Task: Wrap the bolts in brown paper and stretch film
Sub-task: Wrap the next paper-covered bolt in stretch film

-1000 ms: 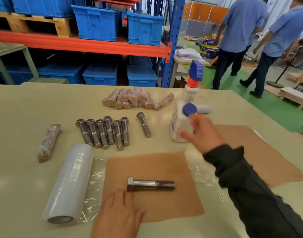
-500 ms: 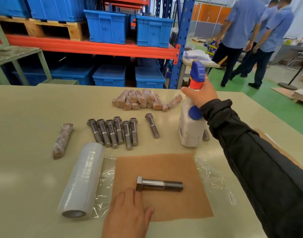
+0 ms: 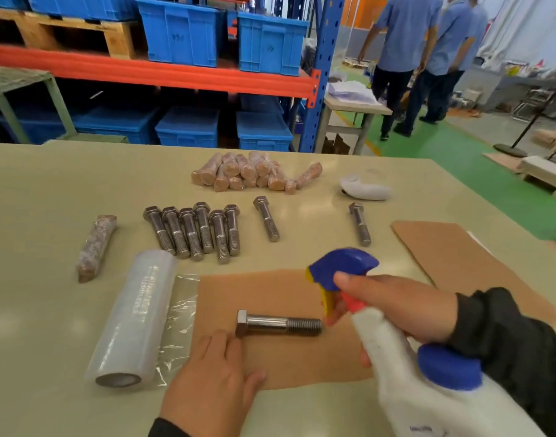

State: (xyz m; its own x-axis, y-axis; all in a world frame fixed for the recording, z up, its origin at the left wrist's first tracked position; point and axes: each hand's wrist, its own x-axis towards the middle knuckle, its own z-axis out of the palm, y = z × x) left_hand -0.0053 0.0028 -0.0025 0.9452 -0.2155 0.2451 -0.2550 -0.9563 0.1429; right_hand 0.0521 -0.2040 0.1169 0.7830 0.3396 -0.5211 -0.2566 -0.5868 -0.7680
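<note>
Half a second before, the spray bottle (image 3: 396,351) had stood upright beyond the brown paper (image 3: 279,298); it had since been lifted and tipped, its blue nozzle aimed down toward the threaded end of the bolt (image 3: 278,323). That bolt lay on its side on the brown paper, which sat on a sheet of clear film pulled from the stretch film roll (image 3: 134,320) just left of the paper, all on a pale green table (image 3: 49,190). Beyond the paper lay a row of six bare bolts (image 3: 194,231), two single ones to their right, and a heap of wrapped bolts (image 3: 254,171) farther back. One wrapped bolt (image 3: 95,247) lay beyond the roll. More brown sheets (image 3: 459,257) lay right of the paper. Behind the table stood racking with blue crates (image 3: 182,33), and two people (image 3: 428,58) walked off over a green floor.

The right hand (image 3: 402,304) was closed round the bottle's neck, a finger on the trigger. The left hand (image 3: 213,380) lay flat and open on the paper, fingertips at the bolt's head.
</note>
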